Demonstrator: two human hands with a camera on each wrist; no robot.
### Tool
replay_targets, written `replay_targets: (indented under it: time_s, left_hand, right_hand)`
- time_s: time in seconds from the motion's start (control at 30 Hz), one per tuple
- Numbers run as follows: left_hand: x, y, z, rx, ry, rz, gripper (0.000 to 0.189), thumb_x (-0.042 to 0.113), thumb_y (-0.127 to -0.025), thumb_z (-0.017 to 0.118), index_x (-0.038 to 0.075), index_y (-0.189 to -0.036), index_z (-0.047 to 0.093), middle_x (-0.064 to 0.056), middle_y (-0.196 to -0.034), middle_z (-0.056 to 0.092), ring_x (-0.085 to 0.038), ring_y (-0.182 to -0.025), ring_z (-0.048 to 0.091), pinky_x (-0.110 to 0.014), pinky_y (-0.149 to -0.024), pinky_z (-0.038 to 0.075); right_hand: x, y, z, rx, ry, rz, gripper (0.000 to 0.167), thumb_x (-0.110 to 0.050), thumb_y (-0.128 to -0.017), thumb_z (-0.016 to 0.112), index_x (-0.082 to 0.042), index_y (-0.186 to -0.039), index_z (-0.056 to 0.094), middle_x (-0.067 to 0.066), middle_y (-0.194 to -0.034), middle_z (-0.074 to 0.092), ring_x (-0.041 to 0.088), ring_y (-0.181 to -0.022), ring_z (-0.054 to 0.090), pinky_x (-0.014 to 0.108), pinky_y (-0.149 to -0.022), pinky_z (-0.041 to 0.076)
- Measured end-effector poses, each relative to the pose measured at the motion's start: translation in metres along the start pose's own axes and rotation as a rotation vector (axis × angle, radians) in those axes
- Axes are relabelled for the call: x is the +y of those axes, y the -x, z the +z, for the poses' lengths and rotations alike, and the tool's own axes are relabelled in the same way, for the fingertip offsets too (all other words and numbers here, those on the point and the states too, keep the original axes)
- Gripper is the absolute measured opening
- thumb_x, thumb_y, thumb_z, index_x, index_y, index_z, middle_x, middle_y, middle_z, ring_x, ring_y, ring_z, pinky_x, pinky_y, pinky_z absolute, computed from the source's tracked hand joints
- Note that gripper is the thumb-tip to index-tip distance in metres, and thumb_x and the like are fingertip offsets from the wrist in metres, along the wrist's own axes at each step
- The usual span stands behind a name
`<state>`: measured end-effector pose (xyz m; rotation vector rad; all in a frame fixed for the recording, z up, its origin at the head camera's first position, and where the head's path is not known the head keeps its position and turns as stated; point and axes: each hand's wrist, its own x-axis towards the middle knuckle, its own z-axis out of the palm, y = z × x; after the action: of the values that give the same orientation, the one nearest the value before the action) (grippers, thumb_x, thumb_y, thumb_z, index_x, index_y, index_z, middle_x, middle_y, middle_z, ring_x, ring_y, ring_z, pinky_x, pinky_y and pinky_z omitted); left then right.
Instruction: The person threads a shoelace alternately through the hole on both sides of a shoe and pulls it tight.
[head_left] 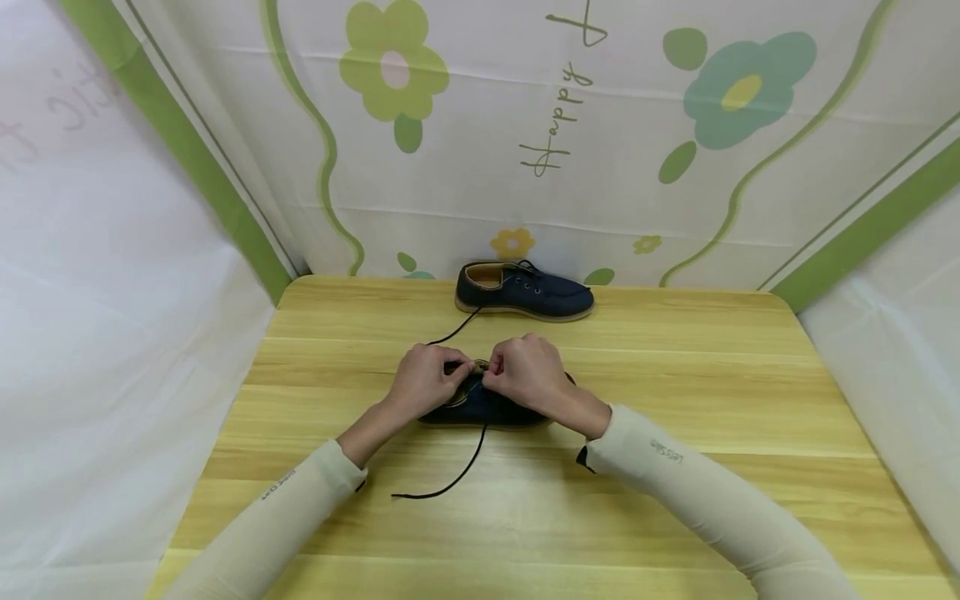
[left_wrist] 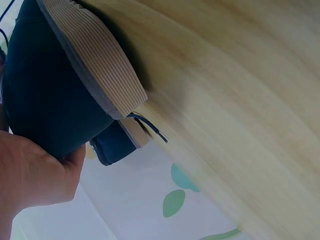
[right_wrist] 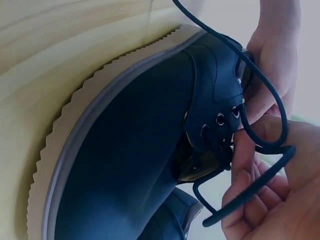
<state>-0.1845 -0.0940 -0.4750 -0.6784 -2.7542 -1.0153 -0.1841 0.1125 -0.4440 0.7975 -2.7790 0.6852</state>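
A dark navy lace-up shoe (head_left: 487, 408) lies on the table under both hands, its toe to the right. My left hand (head_left: 423, 379) is at the shoe's opening, thumb and forefinger pinched together near the tongue. Facing it, my right hand (head_left: 528, 371) pinches at the lacing with curled fingers. In the right wrist view, metal eyelets (right_wrist: 220, 119) show beside the right fingers, and the dark shoelace (right_wrist: 272, 92) loops past them. What lies between the fingertips is partly hidden. The left wrist view shows the shoe's heel (left_wrist: 45, 90) beside the left hand (left_wrist: 40, 170).
A matching navy shoe (head_left: 525, 292) with tied laces stands at the table's back edge. One loose lace end (head_left: 442, 493) trails toward the front; another lace length (head_left: 457, 327) runs behind the left hand. A printed floral curtain (head_left: 465, 183) hangs behind the wooden table (head_left: 675, 375).
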Motion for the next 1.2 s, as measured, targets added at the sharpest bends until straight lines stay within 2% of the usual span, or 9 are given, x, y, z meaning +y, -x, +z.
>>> replay_targets:
  time_s: [0.17,0.3,0.43,0.57,0.67,0.8,0.9,1.0,1.2]
  left_hand:
    - [-0.001,0.001,-0.001,-0.004,0.003,0.001,0.011,0.018,-0.098,0.077,0.016,-0.094,0.087,0.002,-0.089,0.081,-0.011,-0.066,0.068,-0.027,-0.058,0.048]
    - [0.000,0.001,0.000,-0.014,0.006,0.003,0.011,0.018,-0.099,0.076,0.015,-0.095,0.087,0.002,-0.090,0.081,-0.014,-0.071,0.071,-0.030,-0.063,0.053]
    - [0.000,0.000,0.000,-0.024,0.001,0.009,0.011,0.017,-0.099,0.076,0.014,-0.096,0.086,0.001,-0.092,0.081,-0.018,-0.081,0.075,-0.035,-0.071,0.058]
    - [0.001,-0.001,-0.002,-0.033,-0.006,0.018,0.010,0.017,-0.099,0.077,0.014,-0.095,0.086,0.002,-0.092,0.081,-0.018,-0.083,0.076,-0.037,-0.074,0.058]
    - [0.000,-0.001,-0.003,-0.040,-0.008,0.018,0.010,0.016,-0.099,0.077,0.014,-0.095,0.086,0.002,-0.092,0.081,-0.017,-0.083,0.076,-0.036,-0.074,0.058]
    - [0.000,-0.001,-0.004,-0.046,-0.005,0.017,0.010,0.016,-0.098,0.078,0.013,-0.094,0.086,0.002,-0.091,0.081,-0.016,-0.083,0.076,-0.036,-0.074,0.058]
    - [0.001,-0.001,-0.004,-0.044,0.001,0.018,0.009,0.016,-0.098,0.078,0.013,-0.093,0.086,0.002,-0.091,0.081,-0.016,-0.083,0.075,-0.035,-0.073,0.057]
    - [0.001,-0.001,-0.004,-0.041,0.004,0.021,0.009,0.016,-0.098,0.078,0.013,-0.094,0.086,0.002,-0.092,0.081,-0.016,-0.083,0.075,-0.035,-0.072,0.057]
    - [0.000,0.000,-0.004,-0.052,0.010,0.019,0.009,0.016,-0.098,0.078,0.013,-0.097,0.086,0.001,-0.094,0.082,-0.012,-0.077,0.071,-0.032,-0.070,0.054]
  right_hand:
    - [-0.003,-0.001,0.003,0.002,0.012,0.028,0.022,-0.011,-0.078,0.080,-0.022,-0.062,0.069,-0.010,-0.056,0.060,0.006,-0.046,0.049,0.023,-0.042,0.039]
    - [-0.003,-0.002,0.005,0.006,0.031,0.037,0.020,-0.011,-0.081,0.081,-0.021,-0.066,0.071,-0.009,-0.057,0.061,0.007,-0.046,0.048,0.024,-0.041,0.038]
    - [0.003,-0.002,0.007,0.059,0.054,0.004,0.017,-0.017,-0.084,0.086,-0.019,-0.074,0.072,-0.008,-0.064,0.063,0.008,-0.048,0.049,0.025,-0.041,0.037]
    - [0.010,-0.005,0.004,0.072,0.045,-0.046,0.019,-0.027,-0.084,0.092,-0.015,-0.084,0.077,-0.003,-0.076,0.068,0.011,-0.060,0.059,0.028,-0.049,0.046]
    - [0.014,-0.009,0.001,-0.007,-0.007,-0.068,0.018,-0.029,-0.087,0.090,-0.013,-0.090,0.083,0.000,-0.085,0.073,0.015,-0.074,0.065,0.031,-0.061,0.054]
    - [0.017,-0.016,-0.003,-0.192,-0.150,-0.030,0.011,-0.025,-0.096,0.082,-0.015,-0.096,0.087,-0.001,-0.095,0.078,0.016,-0.089,0.068,0.033,-0.077,0.054]
    - [0.018,-0.021,-0.006,-0.317,-0.267,0.071,0.013,-0.022,-0.099,0.078,-0.014,-0.100,0.087,-0.001,-0.101,0.079,0.015,-0.094,0.067,0.032,-0.081,0.053]
    - [0.019,-0.025,-0.008,-0.396,-0.401,0.183,0.014,-0.021,-0.099,0.077,-0.011,-0.101,0.086,0.002,-0.105,0.080,0.015,-0.097,0.069,0.031,-0.084,0.054]
    - [0.029,-0.027,-0.005,-0.441,-0.655,0.353,0.014,-0.018,-0.099,0.076,-0.009,-0.100,0.087,0.002,-0.108,0.081,0.016,-0.105,0.072,0.035,-0.094,0.056]
